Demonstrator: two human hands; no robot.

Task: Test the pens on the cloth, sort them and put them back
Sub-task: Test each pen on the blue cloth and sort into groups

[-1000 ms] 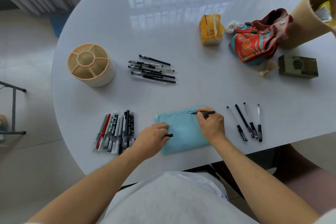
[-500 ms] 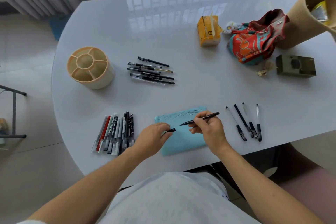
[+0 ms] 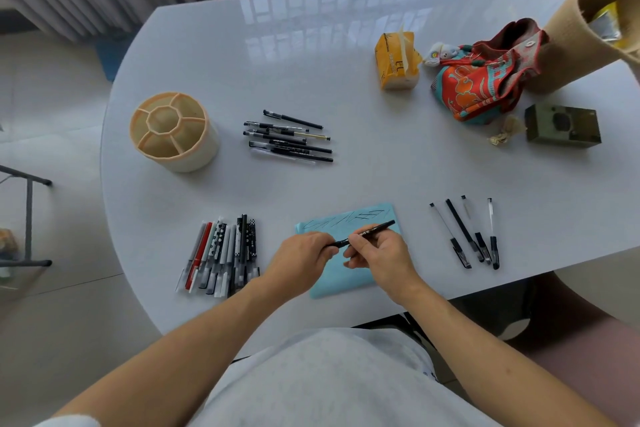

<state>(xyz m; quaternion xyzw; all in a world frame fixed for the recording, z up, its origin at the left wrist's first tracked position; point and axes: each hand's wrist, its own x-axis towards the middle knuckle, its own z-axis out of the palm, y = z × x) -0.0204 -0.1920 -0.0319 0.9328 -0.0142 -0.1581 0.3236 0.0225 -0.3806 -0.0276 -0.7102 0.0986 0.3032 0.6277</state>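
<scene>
Black pen (image 3: 369, 234) was held tilted over the blue cloth (image 3: 349, 279), right hand (image 3: 382, 258) fingers curled around its barrel, left hand (image 3: 299, 260) fingers pinching its near end. Cloth lay on white surface (image 3: 381, 170), between pen groups.

View: I have only one, the head camera, worn on the person's head.
Direction: it looks forward and steeply down on the white table (image 3: 346, 80).
Nearness: the left hand (image 3: 298, 262) and right hand (image 3: 382, 255) are close under the lens, low in the middle.
Beyond the hands: table far edge, curtain and floor.
Lens: wide-angle, edges bend.
</scene>
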